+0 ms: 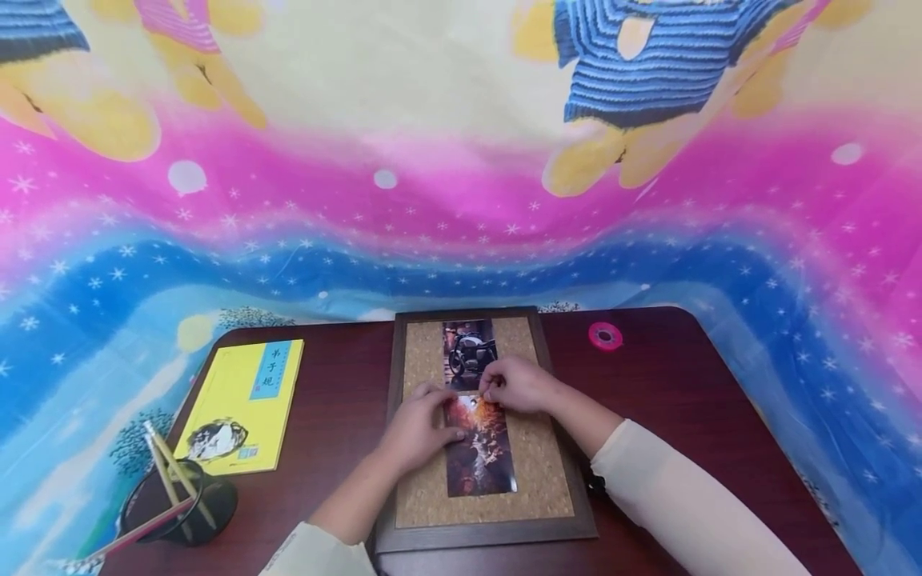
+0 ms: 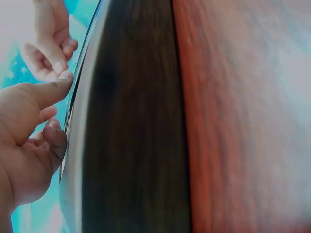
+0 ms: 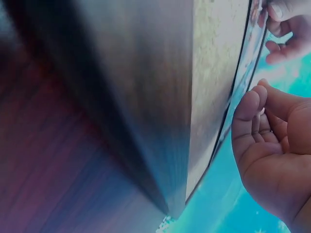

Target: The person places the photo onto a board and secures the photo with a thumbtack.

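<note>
A cork board (image 1: pixel 540 496) in a dark wooden frame lies on the table. A motorcycle photo (image 1: pixel 464 348) is on its upper part; just below is a second photo (image 1: pixel 481 464) in dark and orange tones. My left hand (image 1: pixel 418 428) rests at that lower photo's upper left, thumb on its left side and fingertips near its top edge. The right hand (image 1: pixel 519 386) has thumb and forefinger pinched together at the lower photo's top right, where the two photos meet. Whatever tiny thing sits between these fingertips is hidden. The right wrist view shows the pinching fingers (image 3: pixel 250 104) close over the board.
To the left lies a yellow book (image 1: pixel 238 408) with a blue label. In front of it stands a black mesh pen cup (image 1: pixel 216 500) holding several pencils. A round pink case (image 1: pixel 605 336) with a dark centre lies at the back right. Printed cloth (image 1: pixel 461 200) hangs behind the table.
</note>
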Demonstrator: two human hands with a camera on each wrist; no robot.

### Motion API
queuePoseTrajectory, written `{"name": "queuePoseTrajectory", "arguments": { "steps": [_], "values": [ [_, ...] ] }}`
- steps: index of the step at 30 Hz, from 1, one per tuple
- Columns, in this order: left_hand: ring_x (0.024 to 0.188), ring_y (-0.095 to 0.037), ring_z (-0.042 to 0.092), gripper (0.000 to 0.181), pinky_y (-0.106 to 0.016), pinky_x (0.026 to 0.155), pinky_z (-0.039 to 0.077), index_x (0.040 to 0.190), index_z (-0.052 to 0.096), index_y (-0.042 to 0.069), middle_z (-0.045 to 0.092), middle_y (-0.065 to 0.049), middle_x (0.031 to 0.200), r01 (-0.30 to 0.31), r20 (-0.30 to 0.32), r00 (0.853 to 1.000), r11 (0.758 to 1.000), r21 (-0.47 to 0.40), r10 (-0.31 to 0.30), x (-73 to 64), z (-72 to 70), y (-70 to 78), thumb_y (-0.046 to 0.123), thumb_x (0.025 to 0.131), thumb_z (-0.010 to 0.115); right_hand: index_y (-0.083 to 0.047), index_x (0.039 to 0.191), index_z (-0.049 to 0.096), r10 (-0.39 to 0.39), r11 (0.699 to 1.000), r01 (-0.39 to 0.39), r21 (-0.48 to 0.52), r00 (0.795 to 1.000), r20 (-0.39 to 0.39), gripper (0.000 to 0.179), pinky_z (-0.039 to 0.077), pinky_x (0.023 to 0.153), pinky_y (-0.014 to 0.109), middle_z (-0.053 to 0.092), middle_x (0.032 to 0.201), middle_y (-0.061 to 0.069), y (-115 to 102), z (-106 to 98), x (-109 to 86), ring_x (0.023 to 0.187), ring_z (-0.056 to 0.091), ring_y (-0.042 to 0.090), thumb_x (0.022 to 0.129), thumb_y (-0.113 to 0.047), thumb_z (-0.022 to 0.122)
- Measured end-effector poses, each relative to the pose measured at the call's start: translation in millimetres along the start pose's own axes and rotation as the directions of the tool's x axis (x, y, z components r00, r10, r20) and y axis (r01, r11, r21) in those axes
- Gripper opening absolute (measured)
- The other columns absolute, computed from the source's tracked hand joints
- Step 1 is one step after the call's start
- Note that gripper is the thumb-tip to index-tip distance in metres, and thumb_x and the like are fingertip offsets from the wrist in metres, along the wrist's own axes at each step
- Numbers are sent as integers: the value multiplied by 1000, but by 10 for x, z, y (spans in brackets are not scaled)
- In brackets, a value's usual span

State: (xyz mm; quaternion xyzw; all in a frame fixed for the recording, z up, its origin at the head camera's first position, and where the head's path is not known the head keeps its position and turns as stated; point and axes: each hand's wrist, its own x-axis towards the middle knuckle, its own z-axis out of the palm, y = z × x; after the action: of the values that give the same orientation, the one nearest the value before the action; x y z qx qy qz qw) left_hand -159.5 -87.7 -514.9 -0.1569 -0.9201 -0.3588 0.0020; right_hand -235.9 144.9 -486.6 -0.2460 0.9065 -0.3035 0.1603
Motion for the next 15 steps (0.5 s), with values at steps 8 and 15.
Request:
{"name": "queuePoseTrajectory", "arguments": {
  "steps": [8, 15],
  "values": [
    [110, -23, 64, 56, -44, 97, 52, 131, 71, 12, 65, -3, 122, 18, -53, 998, 1000, 22, -16, -67, -137, -125, 29, 81, 90, -17, 91, 75, -58, 998, 56, -15, 994, -93, 3, 53, 73, 31, 71, 88, -11, 150, -91, -195, 77, 62, 7, 94, -17, 76],
    [98, -16, 62, 50, -40, 87, 53, 126, 73, 15, 64, 2, 116, 47, -90, 995, 997, 62, -41, -107, -250, -210, 31, 81, 90, -18, 94, 76, -64, 998, 63, -13, 985, -160, 5, 53, 72, 29, 69, 85, -13, 272, -137, -367, 78, 63, 5, 91, -14, 77]
  ]
}}
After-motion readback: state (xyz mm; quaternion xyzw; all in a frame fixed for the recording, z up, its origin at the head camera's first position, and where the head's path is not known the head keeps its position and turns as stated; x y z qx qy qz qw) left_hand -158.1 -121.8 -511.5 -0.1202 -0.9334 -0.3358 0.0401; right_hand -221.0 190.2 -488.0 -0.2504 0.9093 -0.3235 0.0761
